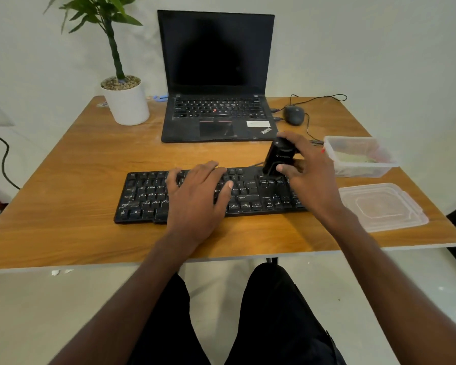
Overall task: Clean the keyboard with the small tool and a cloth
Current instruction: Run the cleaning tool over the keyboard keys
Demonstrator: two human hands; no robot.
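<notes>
A black keyboard [142,196] lies across the front middle of the wooden table [71,233]. My left hand [198,196] rests flat on its middle keys, fingers spread, holding nothing. My right hand [306,175] grips a small black cleaning tool [278,156], held upright with its lower end on the keyboard's upper right keys. A clear plastic box [363,169] at the right holds a pale cloth-like thing [353,156], which I cannot make out clearly.
An open black laptop [216,75] stands behind the keyboard. A potted plant in a white pot [128,104] is at the back left. A wired mouse [294,115] sits at the back right. A clear lid [382,206] lies near the right edge.
</notes>
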